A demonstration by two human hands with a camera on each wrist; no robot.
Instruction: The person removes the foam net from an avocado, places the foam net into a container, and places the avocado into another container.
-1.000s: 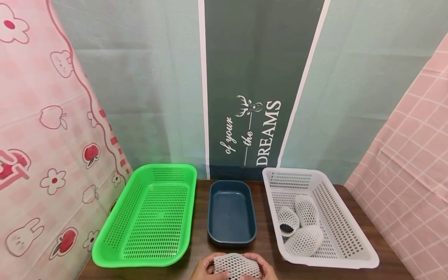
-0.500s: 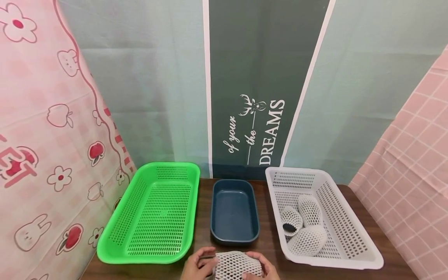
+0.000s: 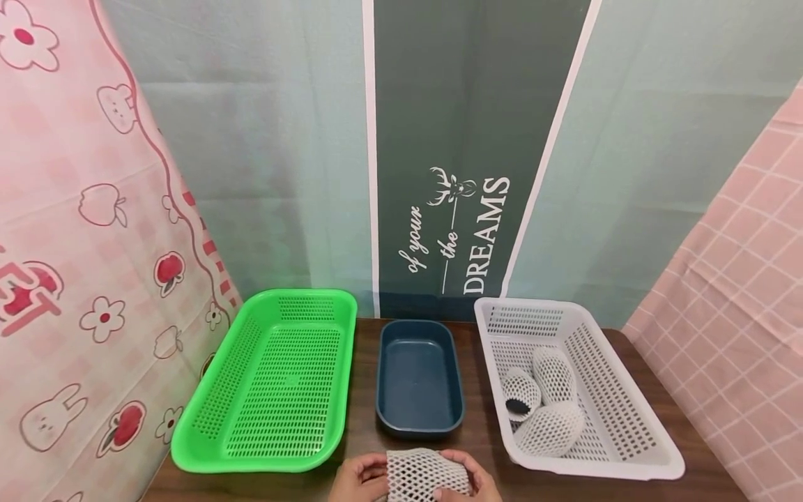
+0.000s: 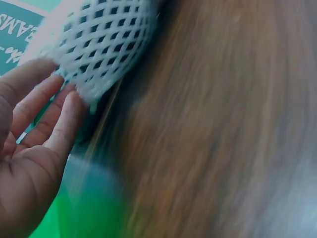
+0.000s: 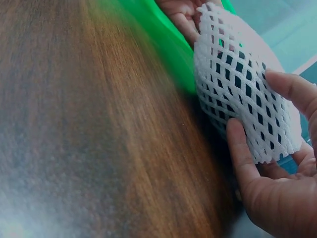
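Note:
A white foam fruit net (image 3: 427,477) is held between both hands at the table's front edge in the head view. My right hand (image 5: 282,183) grips its right end, the thumb on the near face and the fingers on the far side. My left hand (image 4: 34,153) is at the opposite end, thumb and fingertips pinching the net's edge. Dark colour shows through many mesh holes, and some green near the left end in the right wrist view. What is inside the net I cannot tell.
A green basket (image 3: 182,453) stands left, a dark blue tray (image 3: 419,390) in the middle. The white basket (image 3: 627,390) at right holds several net-wrapped things (image 3: 552,429), one with a black end showing. All stand on a brown wooden table (image 3: 362,390), with curtains behind and at both sides.
My left hand has shifted outward from the net's face to its left edge, and its thumb no longer lies across the front. The right hand keeps its grip. The baskets and tray stay put.

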